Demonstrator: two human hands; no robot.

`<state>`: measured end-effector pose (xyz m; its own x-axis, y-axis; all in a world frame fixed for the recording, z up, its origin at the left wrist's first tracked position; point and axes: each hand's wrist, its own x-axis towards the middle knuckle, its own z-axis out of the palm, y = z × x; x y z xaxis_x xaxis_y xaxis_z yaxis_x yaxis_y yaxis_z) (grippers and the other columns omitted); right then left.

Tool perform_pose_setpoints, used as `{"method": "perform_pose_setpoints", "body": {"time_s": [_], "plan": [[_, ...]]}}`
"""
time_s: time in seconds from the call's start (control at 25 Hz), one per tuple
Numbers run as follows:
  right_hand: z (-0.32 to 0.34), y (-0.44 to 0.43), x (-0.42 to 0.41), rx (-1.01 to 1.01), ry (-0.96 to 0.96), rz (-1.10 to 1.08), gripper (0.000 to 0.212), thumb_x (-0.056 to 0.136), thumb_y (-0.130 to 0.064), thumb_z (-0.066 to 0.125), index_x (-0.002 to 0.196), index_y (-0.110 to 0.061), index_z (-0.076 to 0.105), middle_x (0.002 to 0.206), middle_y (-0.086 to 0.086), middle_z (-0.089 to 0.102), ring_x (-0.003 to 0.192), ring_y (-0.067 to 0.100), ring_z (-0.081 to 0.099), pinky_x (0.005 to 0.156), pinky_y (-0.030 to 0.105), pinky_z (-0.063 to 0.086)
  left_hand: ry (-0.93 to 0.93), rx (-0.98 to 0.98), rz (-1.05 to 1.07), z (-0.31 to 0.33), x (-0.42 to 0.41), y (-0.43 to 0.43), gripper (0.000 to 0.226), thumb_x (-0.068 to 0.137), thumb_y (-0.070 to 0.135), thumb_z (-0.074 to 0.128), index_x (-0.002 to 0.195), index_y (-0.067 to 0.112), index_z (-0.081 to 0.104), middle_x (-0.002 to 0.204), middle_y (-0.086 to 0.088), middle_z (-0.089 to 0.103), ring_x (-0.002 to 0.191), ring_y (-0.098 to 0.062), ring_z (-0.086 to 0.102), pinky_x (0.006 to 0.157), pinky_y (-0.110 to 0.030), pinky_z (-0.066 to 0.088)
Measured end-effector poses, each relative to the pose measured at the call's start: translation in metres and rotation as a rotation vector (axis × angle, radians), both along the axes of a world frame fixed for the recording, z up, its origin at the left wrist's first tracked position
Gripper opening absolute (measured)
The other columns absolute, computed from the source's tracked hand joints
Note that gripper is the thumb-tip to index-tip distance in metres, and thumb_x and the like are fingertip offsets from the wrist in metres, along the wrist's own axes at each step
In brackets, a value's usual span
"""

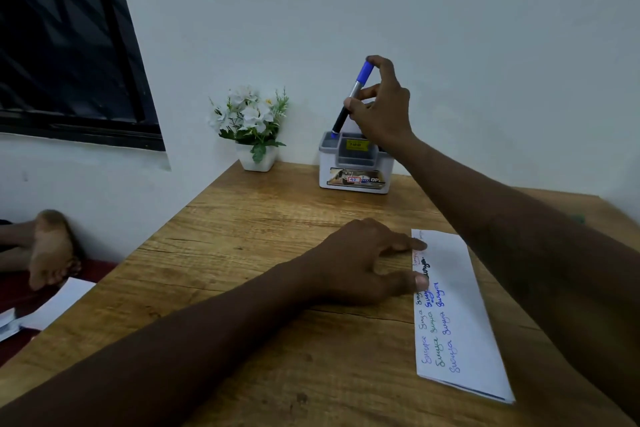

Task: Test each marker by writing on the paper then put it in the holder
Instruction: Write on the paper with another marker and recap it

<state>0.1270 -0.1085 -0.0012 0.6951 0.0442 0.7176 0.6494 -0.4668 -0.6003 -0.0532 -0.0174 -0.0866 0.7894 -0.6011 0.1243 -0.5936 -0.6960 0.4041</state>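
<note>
Upper centre of the frame: right hand raised over the holder, grip closed on a blue marker. Marker tilted, blue cap end up by the fingertips, lower tip at the rim of the holder's back-left compartment; cannot tell if it touches. Thumb and fingers pinch the barrel mid-length.

Holder is white with grey inner compartments, a yellow sticker inside and a printed label on the front; it stands at the far edge of the wooden desk, against the wall. Just left of it, a small white pot of white flowers, also by the wall.

Lower right of the frame: folded white paper lying flat on the desk, several handwritten words along its left side in blue, green, black and red ink. Left hand rests palm down on the desk, grip empty and loosely spread, fingertips pressing the paper's left edge near the top.

Upper left: dark window. Lower left, off the desk: a bare foot and some white sheets.
</note>
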Motion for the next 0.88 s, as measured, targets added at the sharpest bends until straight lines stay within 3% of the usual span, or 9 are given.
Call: {"method": "perform_pose_setpoints", "body": {"time_s": [0.16,0.24,0.48,0.68,0.88], "plan": [[-0.011,0.007,0.020,-0.067,0.015,-0.041,0.067,0.080,-0.015,0.078,0.139,-0.022,0.048,0.078,-0.002,0.074,0.074,0.016,0.073,0.088,0.035,0.058,0.008,0.049,-0.011,-0.002,0.001,-0.004,0.067,0.091,0.066,0.060,0.151,0.041,0.046,0.157,0.010,0.047,0.144,-0.019,0.041,0.113,-0.042,0.039],[-0.014,0.008,0.027,-0.111,0.035,-0.047,0.056,0.081,-0.014,0.078,0.133,-0.018,0.058,0.073,-0.001,0.076,0.075,0.012,0.074,0.097,0.031,0.053,0.007,0.075,-0.020,-0.002,0.002,-0.003,0.064,0.091,0.065,0.062,0.149,0.038,0.050,0.159,0.010,0.045,0.146,-0.021,0.039,0.116,-0.045,0.037],[-0.022,0.005,0.040,-0.188,0.094,-0.065,0.021,0.083,-0.018,0.078,0.102,-0.012,0.078,0.080,0.003,0.079,0.078,0.014,0.076,0.102,0.044,0.054,0.005,0.076,-0.038,-0.002,0.003,-0.002,0.063,0.091,0.063,0.062,0.147,0.036,0.052,0.159,0.010,0.045,0.146,-0.022,0.040,0.117,-0.047,0.036],[-0.017,-0.014,0.011,-0.206,-0.009,-0.032,0.014,0.082,-0.014,0.075,0.093,-0.007,0.080,0.083,0.007,0.079,0.074,0.016,0.076,0.082,0.040,0.063,-0.010,0.046,-0.037,-0.001,0.002,-0.001,0.060,0.092,0.060,0.065,0.146,0.036,0.054,0.158,0.012,0.047,0.144,-0.015,0.041,0.114,-0.036,0.034],[-0.017,-0.077,-0.043,-0.305,-0.029,0.045,0.006,0.081,-0.018,0.080,0.085,-0.013,0.082,0.075,0.002,0.077,0.057,0.000,0.067,0.060,0.016,0.055,-0.049,0.002,-0.026,-0.005,0.002,-0.001,0.059,0.090,0.060,0.067,0.143,0.039,0.056,0.153,0.018,0.050,0.139,-0.007,0.042,0.105,-0.023,0.030]]}}
